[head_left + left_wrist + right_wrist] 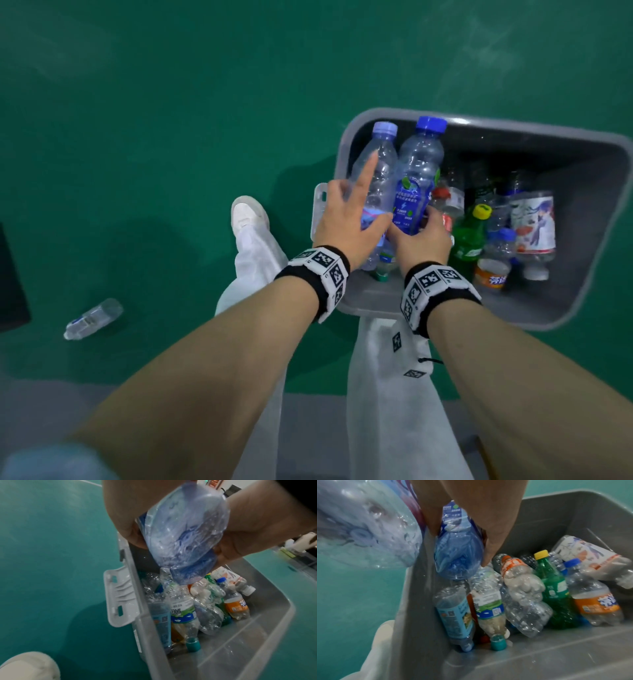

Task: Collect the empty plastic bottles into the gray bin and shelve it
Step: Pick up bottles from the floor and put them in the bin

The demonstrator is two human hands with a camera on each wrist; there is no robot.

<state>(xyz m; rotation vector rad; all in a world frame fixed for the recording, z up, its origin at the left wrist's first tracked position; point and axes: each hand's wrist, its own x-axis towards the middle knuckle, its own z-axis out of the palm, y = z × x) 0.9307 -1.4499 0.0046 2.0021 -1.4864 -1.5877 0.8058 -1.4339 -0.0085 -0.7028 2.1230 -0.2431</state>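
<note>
The gray bin (548,133) stands on the green floor and holds several empty bottles, among them a green one (467,240) and an orange-labelled one (491,275). My left hand (349,219) grips a clear bottle with a lavender cap (376,171) over the bin's left rim, index finger straight along it. My right hand (424,236) grips a blue-capped, blue-labelled bottle (416,181) just inside the bin. The wrist views show the bases of the clear bottle (185,534) and the blue bottle (458,555) above the pile. Another clear bottle (92,318) lies on the floor at the left.
The bin's latch flap (320,209) sticks out on its left side. My white shoe (248,214) and white trouser legs stand beside and below the bin. A dark object (10,284) sits at the left edge. Gray flooring (51,411) borders the green floor below.
</note>
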